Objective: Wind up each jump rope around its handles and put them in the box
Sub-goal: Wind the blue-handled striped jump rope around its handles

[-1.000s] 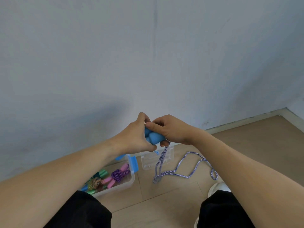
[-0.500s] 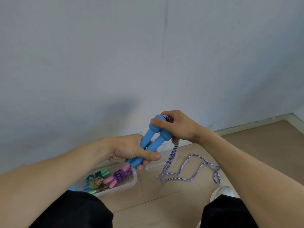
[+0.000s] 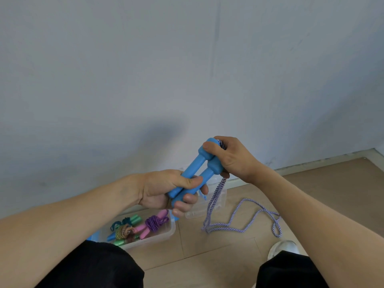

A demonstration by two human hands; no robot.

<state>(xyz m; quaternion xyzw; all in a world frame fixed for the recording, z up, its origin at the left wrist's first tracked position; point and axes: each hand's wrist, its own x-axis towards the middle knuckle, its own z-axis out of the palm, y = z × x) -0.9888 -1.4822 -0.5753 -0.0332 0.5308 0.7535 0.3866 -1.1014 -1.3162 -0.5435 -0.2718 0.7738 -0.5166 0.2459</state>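
Two blue jump rope handles (image 3: pixel 195 171) lie side by side, tilted up to the right. My left hand (image 3: pixel 166 190) grips their lower ends. My right hand (image 3: pixel 230 159) pinches their upper knobs, where the rope comes out. The purple-and-white striped rope (image 3: pixel 241 223) hangs down from my right hand and lies in loose loops on the floor. Below my left hand stands the clear plastic box (image 3: pixel 170 230) holding a pink-handled rope wound with purple cord (image 3: pixel 153 222) and a green-handled one (image 3: pixel 126 225).
The box's clear lid (image 3: pixel 216 202) lies on the wooden floor behind the hanging rope. A pale wall rises close ahead. My knees in black trousers (image 3: pixel 93 267) fill the bottom corners, with a white shoe (image 3: pixel 280 248) at the lower right.
The handles swung from bunched between both hands to stretched out: my left hand slid down to their lower ends, my right hand rose to the knobs. The view shifted slightly.
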